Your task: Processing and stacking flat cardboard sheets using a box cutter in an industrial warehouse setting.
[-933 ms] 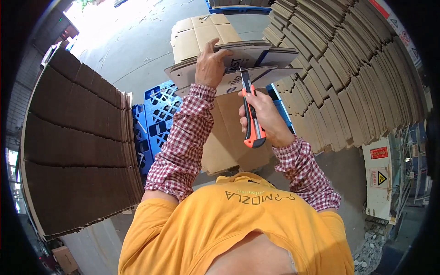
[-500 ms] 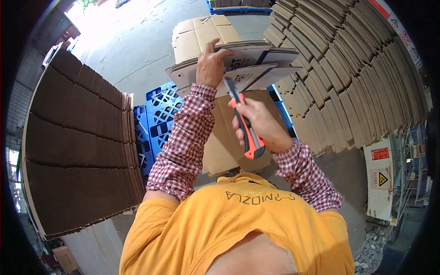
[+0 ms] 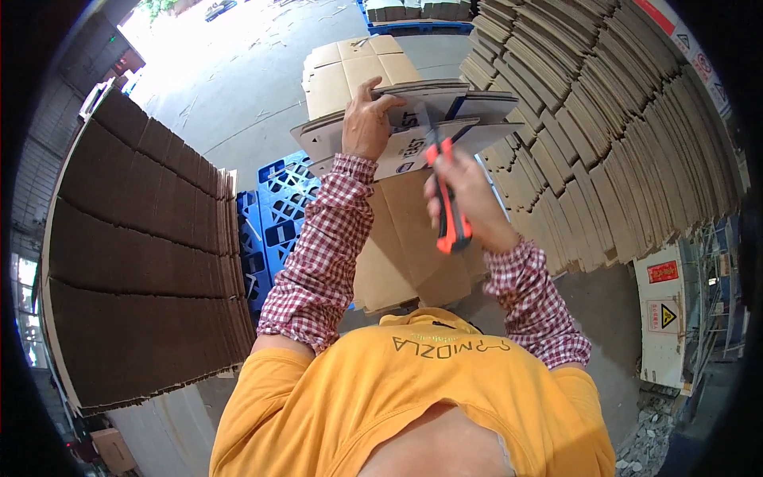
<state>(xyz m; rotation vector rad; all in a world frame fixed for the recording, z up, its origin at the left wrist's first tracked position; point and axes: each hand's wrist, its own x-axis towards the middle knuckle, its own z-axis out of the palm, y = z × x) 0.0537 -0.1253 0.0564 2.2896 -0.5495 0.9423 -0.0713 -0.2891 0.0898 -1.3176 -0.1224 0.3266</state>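
Observation:
My left hand [image 3: 368, 126] is closed over the upper edge of several white printed cardboard sheets [image 3: 326, 137], holding them tilted up. My right hand [image 3: 470, 197] grips a red and black box cutter [image 3: 450, 208]. Its blade is out and points away from me, over the white sheets' printed faces; whether the tip touches them I cannot tell, as it is blurred. Below the sheets lies flat brown cardboard [image 3: 389, 246] close to my body. Behind them is a stack of flat brown cardboard [image 3: 362, 60].
A tall stack of brown cardboard [image 3: 143, 254] stands at my left, and high stacked cardboard [image 3: 588, 151] lines my right. A blue plastic pallet [image 3: 282, 191] lies beyond the left stack. A white panel with warning signs [image 3: 661, 350] stands at the right.
My right hand with the box cutter has moved up and to the right, away from my left hand. More of the sheets' print shows. The left hand keeps its hold.

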